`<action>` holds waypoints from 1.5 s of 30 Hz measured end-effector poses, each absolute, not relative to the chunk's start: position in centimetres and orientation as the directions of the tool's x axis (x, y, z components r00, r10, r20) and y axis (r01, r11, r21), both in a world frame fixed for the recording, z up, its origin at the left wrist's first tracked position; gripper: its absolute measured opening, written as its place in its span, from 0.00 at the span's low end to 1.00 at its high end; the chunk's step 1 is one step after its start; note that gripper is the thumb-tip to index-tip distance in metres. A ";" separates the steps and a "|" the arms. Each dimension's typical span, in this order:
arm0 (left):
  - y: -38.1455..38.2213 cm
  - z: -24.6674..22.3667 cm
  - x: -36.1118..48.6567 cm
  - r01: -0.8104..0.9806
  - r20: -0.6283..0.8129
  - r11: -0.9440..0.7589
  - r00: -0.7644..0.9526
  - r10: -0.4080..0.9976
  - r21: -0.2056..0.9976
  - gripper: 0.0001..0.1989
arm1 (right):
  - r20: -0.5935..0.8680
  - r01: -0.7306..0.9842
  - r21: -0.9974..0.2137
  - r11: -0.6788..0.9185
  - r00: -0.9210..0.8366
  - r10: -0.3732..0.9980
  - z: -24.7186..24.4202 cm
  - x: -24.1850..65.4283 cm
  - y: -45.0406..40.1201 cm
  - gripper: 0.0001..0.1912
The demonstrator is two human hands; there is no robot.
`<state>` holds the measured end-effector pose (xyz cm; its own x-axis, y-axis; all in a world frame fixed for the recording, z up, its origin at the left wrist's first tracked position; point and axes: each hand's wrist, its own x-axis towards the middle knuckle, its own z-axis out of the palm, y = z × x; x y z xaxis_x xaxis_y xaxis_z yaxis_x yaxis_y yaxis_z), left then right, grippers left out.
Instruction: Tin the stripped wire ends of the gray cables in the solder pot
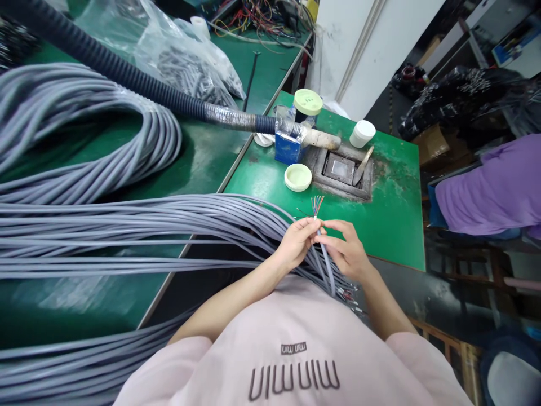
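Observation:
Between my two hands is the end of a grey cable (326, 262), with thin coloured wires (317, 205) fanned out at its tip, pointing away from me. My left hand (299, 239) pinches the cable just below the bare wires. My right hand (347, 248) is closed around the same cable from the other side, fingertips close to the left thumb. Just beyond the hands stands a shallow pale-green dish (298, 177). A small pot with a silvery square surface (341, 169) is set into the green table, and a flat scraper (362, 166) leans at its right edge.
Long grey cables (203, 220) run from the left to my lap. A coiled bundle (152, 124) lies at left. A black corrugated hose (177, 98) ends above the pot beside a blue block (287, 148). A white tub (362, 133) stands behind. A person in purple (492, 186) is at right.

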<state>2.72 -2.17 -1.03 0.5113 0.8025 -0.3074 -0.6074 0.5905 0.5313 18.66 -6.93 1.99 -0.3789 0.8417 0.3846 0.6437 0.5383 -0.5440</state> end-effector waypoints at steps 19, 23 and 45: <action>-0.1 -3.4 -2.7 0.425 0.563 -0.601 0.227 0.794 0.677 0.06 | 0.545 0.432 -0.796 0.424 0.206 0.813 4.8 17.0 3.3 0.10; 0.3 -5.0 -2.6 0.482 0.610 -0.665 0.294 0.736 0.571 0.06 | 0.565 0.422 -0.784 0.456 0.178 0.806 4.7 15.7 6.3 0.11; 0.3 -5.9 -2.6 0.525 0.604 -0.693 0.366 0.708 0.494 0.07 | 0.460 0.561 -0.777 0.285 0.196 0.866 2.0 15.0 10.6 0.17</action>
<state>-2.56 0.30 -5.86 0.3662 0.7082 0.6036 0.5248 -0.6929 0.4944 15.05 10.59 2.04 0.1965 0.8662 0.4595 0.5609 0.2851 -0.7773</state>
